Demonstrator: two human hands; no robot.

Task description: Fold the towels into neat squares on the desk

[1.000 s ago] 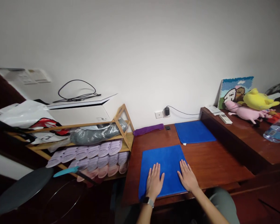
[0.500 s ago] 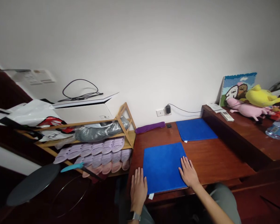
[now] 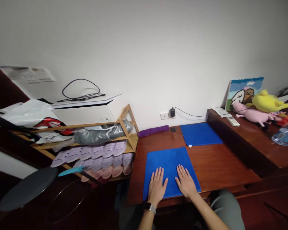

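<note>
A blue cloth (image 3: 168,159) lies spread out near the front edge of the wooden table. My left hand (image 3: 156,187) rests flat on its left part, fingers stretched forward and thumb apart. On the right part lies my right hand (image 3: 186,182), also flat with its fingers outstretched. Neither hand holds anything. A second blue cloth (image 3: 201,134) is laid flat farther back, against the wall side, with a small white tag at its near edge. At the back left a folded purple cloth (image 3: 153,131) sits along the wall.
Left of the table (image 3: 218,166) stands a wooden rack (image 3: 132,142) holding lilac and pink slippers (image 3: 110,149), with a white box (image 3: 86,113) on top. To the right, a raised surface carries plush toys (image 3: 252,114), a remote (image 3: 232,121) and a plastic bottle (image 3: 284,135). A charger (image 3: 172,112) is plugged in.
Both hands have moved inward from the near cloth's side edges onto its surface. The view has shifted slightly, and the cloth stays flat.
</note>
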